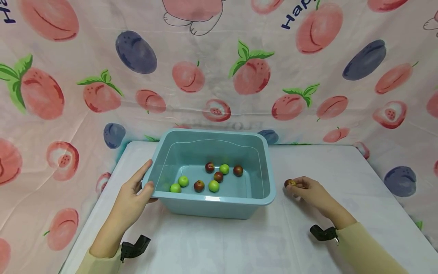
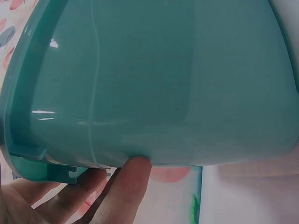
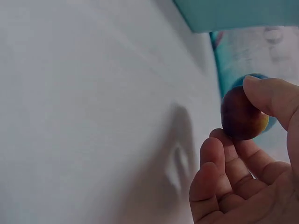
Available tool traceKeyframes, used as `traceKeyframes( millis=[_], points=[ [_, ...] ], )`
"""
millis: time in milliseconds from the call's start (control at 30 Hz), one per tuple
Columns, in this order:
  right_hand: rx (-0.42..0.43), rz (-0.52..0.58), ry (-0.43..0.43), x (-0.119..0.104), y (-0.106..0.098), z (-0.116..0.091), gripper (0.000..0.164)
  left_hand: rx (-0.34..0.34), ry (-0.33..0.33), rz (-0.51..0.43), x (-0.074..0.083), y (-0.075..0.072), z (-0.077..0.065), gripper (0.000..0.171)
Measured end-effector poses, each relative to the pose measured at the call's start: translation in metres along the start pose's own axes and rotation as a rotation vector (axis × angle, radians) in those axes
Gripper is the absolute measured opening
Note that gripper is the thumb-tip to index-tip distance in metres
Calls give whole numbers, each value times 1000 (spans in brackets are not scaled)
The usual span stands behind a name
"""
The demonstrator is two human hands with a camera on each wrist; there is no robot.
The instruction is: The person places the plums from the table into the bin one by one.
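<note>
A light blue plastic basin [image 1: 219,208] stands on the white table, tilted slightly toward me, with several small round fruits inside. Some are green, like the green fruit [image 1: 213,186], and others dark red, like the dark red plum [image 1: 238,170]. At the basin's left end my left hand [image 1: 131,196] grips the rim, thumb over the edge; in the left wrist view its fingertips [image 2: 135,168] touch the outer wall. To the right of the basin, my right hand [image 1: 313,194] pinches a dark red plum [image 3: 240,114] with a yellowish patch between thumb and fingers, just above the table.
The white table [image 1: 219,243] reaches to a fruit-print cloth [image 1: 212,45] hanging behind it, close to the basin's back. A black wrist-camera mount [image 1: 135,247] sits on the left wrist and another black mount [image 1: 323,233] on the right.
</note>
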State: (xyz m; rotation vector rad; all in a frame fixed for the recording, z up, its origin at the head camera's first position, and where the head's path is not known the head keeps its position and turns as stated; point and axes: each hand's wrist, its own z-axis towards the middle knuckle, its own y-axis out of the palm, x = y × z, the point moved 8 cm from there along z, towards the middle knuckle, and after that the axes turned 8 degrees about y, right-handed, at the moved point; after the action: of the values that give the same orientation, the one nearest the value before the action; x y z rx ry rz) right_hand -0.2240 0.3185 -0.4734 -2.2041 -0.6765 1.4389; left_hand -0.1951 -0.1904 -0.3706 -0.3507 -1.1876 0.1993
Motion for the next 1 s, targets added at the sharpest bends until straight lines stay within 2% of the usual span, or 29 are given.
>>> traceKeyframes(
  millis=[200, 533, 700, 900, 1000],
  points=[
    [1, 16, -73, -22, -18, -6, 61, 0, -7, 4, 0, 0, 0, 56],
    [23, -13, -175, -89, -45, -19, 58, -3, -24, 14, 0, 0, -1, 56],
    [32, -19, -209, -120, -50, -23, 58, 16, -34, 47, 1, 0, -1, 56],
    [-12, -6, -266, -159, -49, -32, 55, 54, -26, 105, 1, -3, -3, 56],
    [3, -14, -290, -179, -49, -35, 55, 63, -20, 128, 1, -3, -3, 56]
  ],
)
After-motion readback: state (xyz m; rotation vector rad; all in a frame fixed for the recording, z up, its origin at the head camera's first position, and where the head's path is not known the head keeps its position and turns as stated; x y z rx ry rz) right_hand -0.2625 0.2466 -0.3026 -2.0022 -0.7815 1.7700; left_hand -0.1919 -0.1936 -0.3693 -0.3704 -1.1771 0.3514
